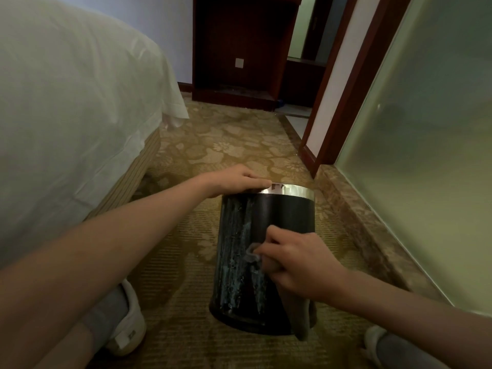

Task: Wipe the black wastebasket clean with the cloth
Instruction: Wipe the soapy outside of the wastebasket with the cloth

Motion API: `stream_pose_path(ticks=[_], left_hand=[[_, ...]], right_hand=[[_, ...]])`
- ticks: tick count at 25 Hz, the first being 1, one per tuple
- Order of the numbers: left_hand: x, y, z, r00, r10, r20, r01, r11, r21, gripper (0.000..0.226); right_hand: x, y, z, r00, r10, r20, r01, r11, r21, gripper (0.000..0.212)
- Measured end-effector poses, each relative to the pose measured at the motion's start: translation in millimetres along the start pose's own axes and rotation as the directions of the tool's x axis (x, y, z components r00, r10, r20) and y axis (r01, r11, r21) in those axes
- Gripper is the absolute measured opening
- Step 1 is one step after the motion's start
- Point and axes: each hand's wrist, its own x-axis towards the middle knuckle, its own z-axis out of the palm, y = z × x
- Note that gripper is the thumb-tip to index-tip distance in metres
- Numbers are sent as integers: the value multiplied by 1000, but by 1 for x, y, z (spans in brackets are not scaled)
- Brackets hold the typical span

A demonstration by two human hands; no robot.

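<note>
At far left, a bed [66, 102] draped in a white sheet, its striped base showing along the lower edge, standing on a patterned gold carpet [226, 145]. Near the bottom left, a white slipper [127, 323] over a grey sock, planted flat on the carpet.

Reaching in from the left, a bare forearm ending in the left hand [234, 181], laid palm-down over the near-left part of the wastebasket's silver rim [290, 189], fingers curled over the metal band and gripping it.

In the middle of the carpet strip between bed and wall, the black wastebasket [282, 217], upright but tipped slightly away from the camera, its base resting on the carpet. Pale, wet-looking streaks [234, 259] running top to bottom down the left half of its side; right half plain dark.

Against the middle of that side, the right hand [295, 265], clenched around a grey cloth [303, 320] and pressing it onto the wastebasket. A bunched bit of cloth poking out by the fingertips, the rest hanging below the wrist down to the base.

At bottom right, a second white slipper [375, 339], only partly in view. Along the right, a frosted glass panel [426, 155]. Farther back, dark wooden furniture [239, 49] and a doorframe [343, 89].
</note>
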Motion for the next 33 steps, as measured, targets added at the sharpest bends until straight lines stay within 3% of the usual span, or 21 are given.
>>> stream_pose_path(ticks=[3,9,14,19,21,24,26,28,31,33], left_hand=[[6,-1,7,991,-21,-134,11,997,-76,46],[14,-9,-7,971,-76,-228,89,995,49,48],[9,-12,-10,975,-76,-206,83,996,23,31],[10,-18,-6,966,-84,-246,92,996,21,20],[11,-19,-5,966,-91,-244,107,993,54,19],[12,-17,-5,967,-94,-238,104,994,31,19],[13,-15,-4,968,-88,-236,97,995,28,23],[13,-14,-2,968,-90,-233,104,993,47,26],[12,-15,-1,965,-97,-243,119,990,74,28],[11,-14,0,961,-94,-259,130,983,126,29]], right_hand=[[3,11,-10,986,99,-135,-98,995,16,30],[25,44,-13,928,282,-245,-267,959,95,24],[27,13,12,988,121,-100,-115,991,71,20],[-33,-26,40,988,-112,105,99,987,128,17],[-23,-13,34,994,-75,78,63,987,146,13],[12,9,20,985,121,-125,-108,989,103,21],[20,7,21,975,146,-165,-142,989,35,23],[7,-9,33,991,55,-123,-58,998,-24,22],[-20,-27,45,984,-172,54,174,984,-29,18],[-14,-20,37,978,-187,94,186,982,16,14]])
